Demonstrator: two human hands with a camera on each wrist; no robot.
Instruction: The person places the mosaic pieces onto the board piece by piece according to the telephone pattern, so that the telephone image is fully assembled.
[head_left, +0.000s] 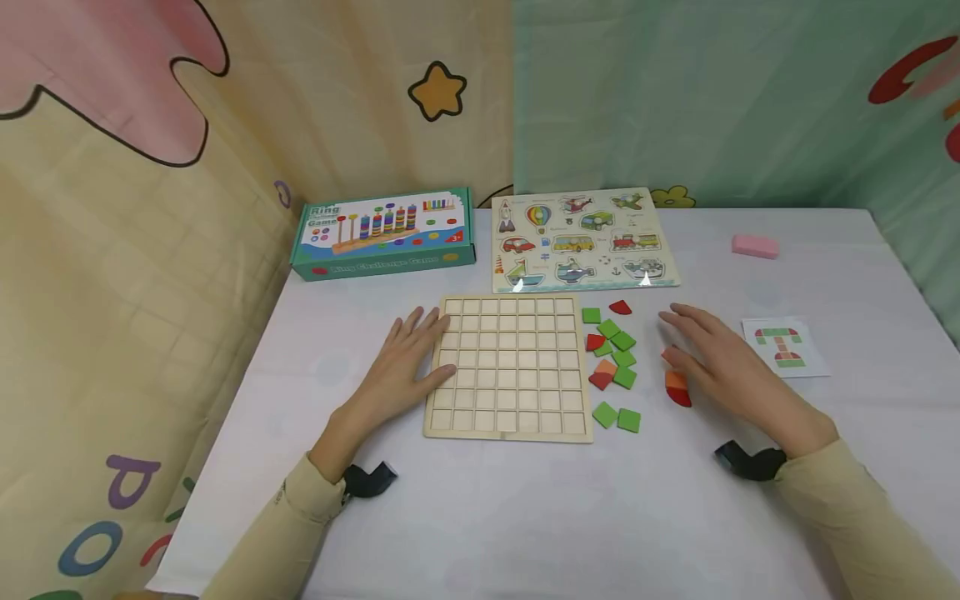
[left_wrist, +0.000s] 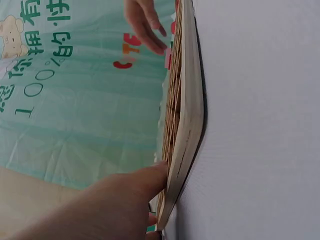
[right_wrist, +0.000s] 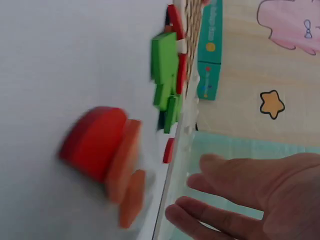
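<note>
A wooden grid board (head_left: 507,367) with bare square cells lies flat on the white table. My left hand (head_left: 397,367) rests on its left edge, thumb and fingers spread over the rim. To the right of the board are several green square tiles (head_left: 628,420), with red quarter-round pieces (head_left: 620,307) among them. My right hand (head_left: 723,375) hovers over the table right of these tiles, fingers extended and holding nothing. Beside its thumb lie orange squares (head_left: 677,381) and a red quarter-round piece (right_wrist: 95,142).
A pattern card (head_left: 787,347) lies right of the right hand, and a pink eraser-like block (head_left: 755,246) sits farther back. A green Ring Challenge Game box (head_left: 386,233) and a vehicle puzzle board (head_left: 585,242) stand along the back by the curtain.
</note>
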